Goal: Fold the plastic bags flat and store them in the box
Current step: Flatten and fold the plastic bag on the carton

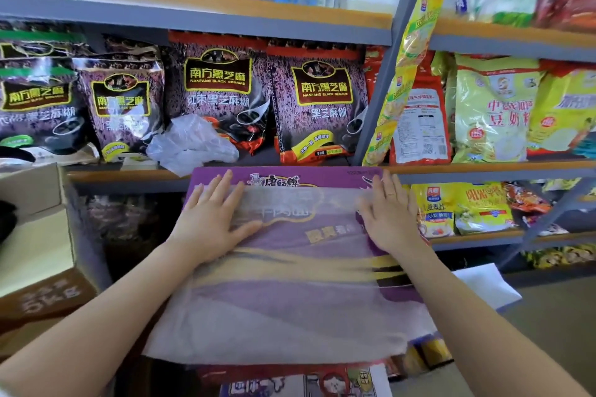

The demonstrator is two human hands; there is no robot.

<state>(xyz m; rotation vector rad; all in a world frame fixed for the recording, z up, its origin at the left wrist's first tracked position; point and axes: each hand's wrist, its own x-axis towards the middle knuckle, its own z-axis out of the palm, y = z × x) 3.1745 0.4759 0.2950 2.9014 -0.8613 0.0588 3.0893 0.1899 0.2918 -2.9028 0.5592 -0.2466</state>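
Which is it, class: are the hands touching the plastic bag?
Touching. The head view shows left hand and right hand pressed flat on the plastic bag.

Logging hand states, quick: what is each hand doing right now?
Left hand: open, fingers straight, pressing the translucent plastic bag flat on the purple carton.
Right hand: open, pressing the same bag.

Black sesame packs (213, 97) are standing in a row on the shelf (129, 175), and yellow packs (493, 109) are sitting beside them.

Translucent bag (290, 309) flat on purple box (322, 176)
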